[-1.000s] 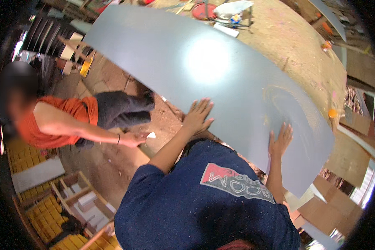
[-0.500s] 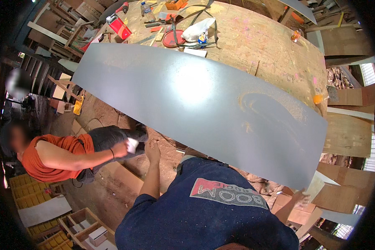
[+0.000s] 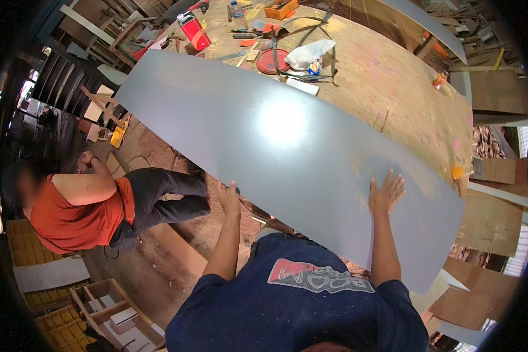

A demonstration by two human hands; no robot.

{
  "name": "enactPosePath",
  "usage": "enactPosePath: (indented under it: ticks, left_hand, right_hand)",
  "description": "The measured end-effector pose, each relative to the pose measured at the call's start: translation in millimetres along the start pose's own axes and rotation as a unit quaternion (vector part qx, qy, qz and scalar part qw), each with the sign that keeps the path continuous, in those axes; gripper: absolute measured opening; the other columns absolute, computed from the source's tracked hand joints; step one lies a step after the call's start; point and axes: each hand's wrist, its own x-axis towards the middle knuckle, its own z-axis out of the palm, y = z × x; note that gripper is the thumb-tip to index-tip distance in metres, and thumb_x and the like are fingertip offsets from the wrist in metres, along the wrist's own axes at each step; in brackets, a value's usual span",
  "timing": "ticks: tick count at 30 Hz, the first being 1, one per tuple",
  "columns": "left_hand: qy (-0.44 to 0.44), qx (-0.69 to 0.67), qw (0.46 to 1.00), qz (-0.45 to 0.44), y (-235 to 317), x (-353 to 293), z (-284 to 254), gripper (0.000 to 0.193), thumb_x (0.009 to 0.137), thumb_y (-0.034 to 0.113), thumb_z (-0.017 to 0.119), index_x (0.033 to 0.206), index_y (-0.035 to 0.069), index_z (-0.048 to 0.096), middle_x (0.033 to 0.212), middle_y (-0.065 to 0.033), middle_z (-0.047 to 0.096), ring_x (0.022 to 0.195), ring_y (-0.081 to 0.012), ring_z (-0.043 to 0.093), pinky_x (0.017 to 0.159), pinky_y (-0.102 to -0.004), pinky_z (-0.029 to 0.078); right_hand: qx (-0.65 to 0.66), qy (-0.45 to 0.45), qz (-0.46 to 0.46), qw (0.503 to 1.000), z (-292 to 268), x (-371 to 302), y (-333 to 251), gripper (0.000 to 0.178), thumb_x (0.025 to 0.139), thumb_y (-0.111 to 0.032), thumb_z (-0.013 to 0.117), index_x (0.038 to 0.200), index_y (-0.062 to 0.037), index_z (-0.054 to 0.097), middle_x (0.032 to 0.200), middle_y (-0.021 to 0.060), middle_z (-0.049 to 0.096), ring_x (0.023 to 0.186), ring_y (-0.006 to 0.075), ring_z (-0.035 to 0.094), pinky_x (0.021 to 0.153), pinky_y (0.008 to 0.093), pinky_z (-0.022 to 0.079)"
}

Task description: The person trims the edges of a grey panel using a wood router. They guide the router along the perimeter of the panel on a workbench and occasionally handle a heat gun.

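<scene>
A long, glossy grey panel [image 3: 217,117] lies slantwise along the near side of the worktable, with a bright light reflected in it. My right hand [image 3: 385,195] rests flat on its right part, fingers spread, next to a faint dusty patch. At the panel's near edge, my left hand [image 3: 229,200] has its thumb over the rim and its other fingers bent beside it; it seems to grip the edge. Part of those fingers is hard to make out.
The wooden worktable [image 3: 358,76] holds a red can [image 3: 193,31], a red lid [image 3: 273,61], a white plastic bag [image 3: 308,54], dark straps and a bottle [image 3: 238,16]. A co-worker in orange [image 3: 94,205] stands at left. A wooden drawer unit [image 3: 120,314] sits lower left.
My right hand has come from beyond the panel's right end onto its surface. My left hand has reached its near edge. The dust marks look fainter. The co-worker's arm has drawn back.
</scene>
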Motion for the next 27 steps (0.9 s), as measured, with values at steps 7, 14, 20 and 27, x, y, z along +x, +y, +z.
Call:
enactPosePath:
  ticks: [7,14,20,27]
  left_hand:
    - [0.092,-0.009,0.995,-0.044,16,32,23,0.062,0.110,0.017,0.060,0.159,-0.009,0.032,0.157,-0.0260,0.049,0.141,-0.0330,0.054,0.120,-0.0411,0.042]
    - [0.308,0.248,0.919,-0.002,-29,76,27,0.068,0.114,0.031,0.056,0.158,-0.015,0.032,0.164,-0.0345,0.041,0.149,-0.0450,0.046,0.126,-0.0466,0.034]
    - [0.241,0.189,0.952,-0.025,-11,69,39,0.076,0.116,0.041,0.049,0.167,-0.009,0.021,0.175,-0.0290,0.026,0.161,-0.0424,0.029,0.132,-0.0463,0.023]
    - [0.295,0.299,0.907,-0.018,-17,69,26,0.069,0.114,0.037,0.051,0.158,-0.015,0.036,0.165,-0.0378,0.038,0.153,-0.0497,0.039,0.129,-0.0492,0.029]
  right_hand:
    - [0.014,0.015,-0.108,0.994,-26,97,-104,0.087,0.110,-0.066,0.037,0.176,-0.0140,0.014,0.181,0.0216,0.010,0.169,0.0362,0.001,0.133,0.0622,-0.003]
    - [0.073,-0.006,-0.104,0.992,-34,171,-149,0.074,0.112,-0.062,0.037,0.161,-0.0079,0.049,0.170,0.0233,0.039,0.159,0.0404,0.031,0.131,0.0563,0.025]
    - [0.060,-0.012,-0.089,0.994,-32,203,-150,0.077,0.110,-0.066,0.038,0.124,-0.0002,0.076,0.128,0.0292,0.072,0.124,0.0419,0.067,0.106,0.0502,0.052]
    - [0.016,-0.052,-0.100,0.994,-34,216,-165,0.093,0.103,-0.081,0.036,0.102,0.0003,0.082,0.112,0.0278,0.077,0.110,0.0425,0.073,0.098,0.0528,0.055]
